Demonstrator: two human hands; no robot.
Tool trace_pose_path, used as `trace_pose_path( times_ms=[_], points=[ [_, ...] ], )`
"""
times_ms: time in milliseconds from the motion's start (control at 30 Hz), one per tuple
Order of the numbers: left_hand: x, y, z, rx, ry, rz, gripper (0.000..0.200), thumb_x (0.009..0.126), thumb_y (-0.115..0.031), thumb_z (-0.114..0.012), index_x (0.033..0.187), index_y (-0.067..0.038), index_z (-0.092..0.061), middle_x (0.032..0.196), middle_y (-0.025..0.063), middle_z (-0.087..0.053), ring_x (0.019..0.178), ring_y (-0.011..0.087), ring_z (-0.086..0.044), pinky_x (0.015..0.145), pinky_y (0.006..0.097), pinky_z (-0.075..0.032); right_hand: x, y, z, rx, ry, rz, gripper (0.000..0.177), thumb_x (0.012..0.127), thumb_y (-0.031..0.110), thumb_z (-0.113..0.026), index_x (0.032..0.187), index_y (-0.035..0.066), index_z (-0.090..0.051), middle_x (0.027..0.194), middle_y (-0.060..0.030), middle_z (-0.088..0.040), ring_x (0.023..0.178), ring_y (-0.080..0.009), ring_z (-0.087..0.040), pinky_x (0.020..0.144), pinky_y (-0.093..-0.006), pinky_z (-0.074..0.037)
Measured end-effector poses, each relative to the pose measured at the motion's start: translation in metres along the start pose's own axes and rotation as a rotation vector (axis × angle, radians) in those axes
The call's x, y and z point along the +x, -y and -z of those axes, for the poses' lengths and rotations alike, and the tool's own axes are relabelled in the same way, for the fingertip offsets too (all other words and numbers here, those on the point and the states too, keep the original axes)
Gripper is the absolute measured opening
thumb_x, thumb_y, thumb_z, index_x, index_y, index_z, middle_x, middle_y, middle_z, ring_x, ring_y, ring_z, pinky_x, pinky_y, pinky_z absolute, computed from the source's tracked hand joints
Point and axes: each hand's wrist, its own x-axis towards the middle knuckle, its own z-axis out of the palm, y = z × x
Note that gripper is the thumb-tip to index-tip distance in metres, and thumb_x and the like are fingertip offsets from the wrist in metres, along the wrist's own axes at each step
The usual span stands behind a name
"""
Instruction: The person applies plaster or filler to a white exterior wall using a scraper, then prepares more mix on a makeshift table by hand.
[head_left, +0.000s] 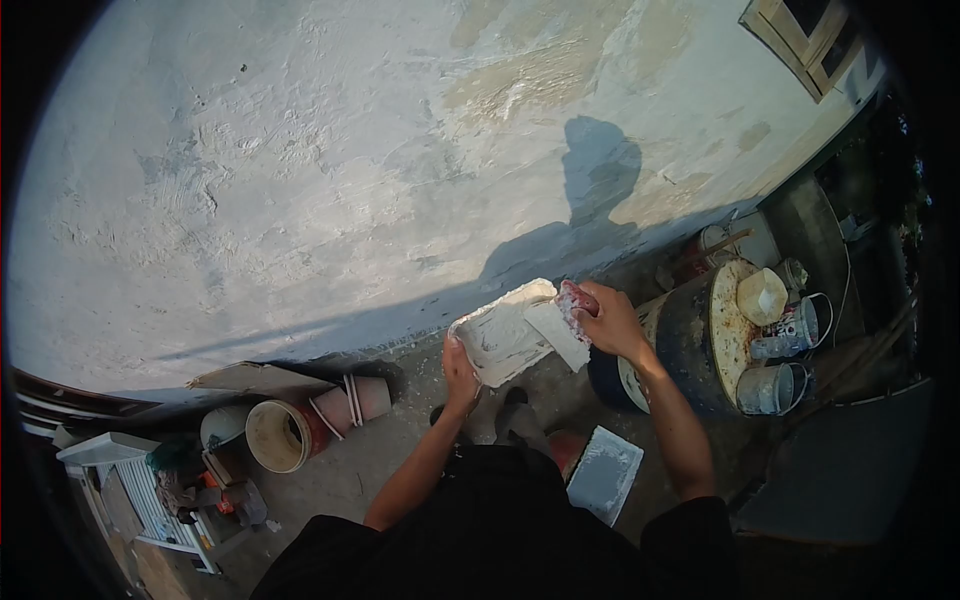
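A white tray (pixel 505 335), smeared with white paste, is held at its left side by my left hand (pixel 460 375). My right hand (pixel 613 322) is wrapped round the red, paste-spotted handle of a scraper (pixel 557 335). The scraper's wide, whitish blade lies over the right end of the tray. In front is a wall (pixel 350 180) coated in uneven white and grey patches, with my shadow on it.
A large drum (pixel 700 330) with metal cans (pixel 767 388) on top stands at the right. Buckets (pixel 275 437) and a white slatted rack (pixel 150 500) are at the lower left. A grey-topped box (pixel 605 475) sits near my feet. A window frame (pixel 800 45) is upper right.
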Motion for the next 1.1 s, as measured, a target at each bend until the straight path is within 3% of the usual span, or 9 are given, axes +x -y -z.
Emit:
trace_pose_path(
  times_ms=[33,133,233,433,533,633,933,1033,1100],
  points=[
    [0.0,-0.001,-0.001,0.003,-0.003,-0.005,0.045,0.107,-0.032,-0.028,0.133,0.001,-0.044,0.123,0.0117,-0.054,0.114,0.0181,-0.052,0.1,0.0325,-0.04,-0.002,-0.005,-0.005,0.007,-0.014,-0.039,0.023,0.079,0.004,-0.068,0.101,0.0,-0.061,0.068,-0.0142,-0.057,0.059,-0.0193,-0.052,0.059,-0.0323,-0.044],
    [-0.002,-0.004,-0.004,-0.005,-0.018,0.003,0.045,0.107,-0.032,-0.027,0.132,0.001,-0.044,0.124,0.0122,-0.054,0.115,0.019,-0.052,0.1,0.0327,-0.041,-0.006,-0.022,-0.021,0.211,-0.079,-0.083,0.023,0.076,0.009,-0.068,0.097,0.002,-0.062,0.074,-0.0166,-0.061,0.066,-0.0277,-0.061,0.064,-0.036,-0.047],
    [0.0,-0.013,-0.01,0.06,-0.009,0.005,0.046,0.107,-0.033,-0.027,0.133,0.0,-0.043,0.125,0.013,-0.054,0.116,0.02,-0.052,0.1,0.033,-0.041,-0.006,-0.045,-0.035,0.32,-0.095,-0.211,0.024,0.077,0.008,-0.069,0.099,0.0,-0.063,0.075,-0.0114,-0.064,0.068,-0.0176,-0.061,0.064,-0.0332,-0.048],
    [-0.002,-0.03,-0.022,0.055,0.012,0.009,0.047,0.107,-0.033,-0.025,0.136,0.001,-0.04,0.128,0.0142,-0.052,0.121,0.0217,-0.049,0.104,0.0349,-0.038,-0.022,-0.031,-0.048,0.694,-0.147,-0.424,0.02,0.083,-0.004,-0.064,0.103,-0.003,-0.061,0.085,-0.0044,-0.063,0.07,-0.0092,-0.059,0.06,-0.0241,-0.047],
    [-0.004,-0.04,-0.045,-0.017,-0.112,-0.094,0.047,0.106,-0.036,-0.029,0.135,0.001,-0.039,0.132,0.0148,-0.049,0.123,0.0222,-0.049,0.105,0.0375,-0.039,-0.035,-0.031,-0.065,0.824,-0.232,-0.464,0.02,0.084,-0.004,-0.063,0.104,-0.003,-0.061,0.086,-0.0048,-0.064,0.071,-0.0097,-0.06,0.061,-0.0247,-0.048],
    [-0.001,-0.038,-0.042,0.082,-0.036,-0.192,0.047,0.106,-0.035,-0.029,0.136,0.0,-0.036,0.133,0.0148,-0.048,0.124,0.0227,-0.047,0.106,0.0381,-0.037,-0.043,-0.029,-0.065,0.739,-0.251,-0.481,0.022,0.084,-0.004,-0.063,0.106,-0.003,-0.061,0.087,-0.0052,-0.064,0.072,-0.0097,-0.06,0.063,-0.0248,-0.049],
    [0.003,-0.026,-0.024,0.219,0.081,-0.152,0.044,0.106,-0.03,-0.025,0.13,0.002,-0.044,0.122,0.0131,-0.051,0.114,0.0192,-0.049,0.1,0.0322,-0.038,-0.044,-0.052,-0.068,0.352,-0.315,-0.192,0.025,0.083,-0.004,-0.064,0.108,-0.002,-0.061,0.085,-0.0041,-0.064,0.07,-0.0092,-0.06,0.062,-0.0242,-0.048],
    [0.002,-0.025,-0.026,0.125,0.066,-0.142,0.045,0.106,-0.031,-0.026,0.13,0.002,-0.044,0.122,0.0133,-0.051,0.115,0.0195,-0.049,0.1,0.0326,-0.038,-0.044,-0.038,-0.056,0.771,-0.206,-0.429,0.029,0.084,-0.004,-0.064,0.112,-0.003,-0.06,0.088,-0.0058,-0.065,0.072,-0.0106,-0.062,0.064,-0.0248,-0.05],
    [0.001,-0.025,-0.025,0.149,0.073,-0.174,0.045,0.106,-0.031,-0.026,0.13,0.003,-0.044,0.122,0.0135,-0.051,0.115,0.0197,-0.048,0.1,0.0331,-0.037,-0.046,-0.042,-0.064,0.873,-0.221,-0.495,0.029,0.084,-0.004,-0.064,0.112,-0.003,-0.06,0.088,-0.0064,-0.065,0.071,-0.0107,-0.062,0.061,-0.0247,-0.05]
  ],
)
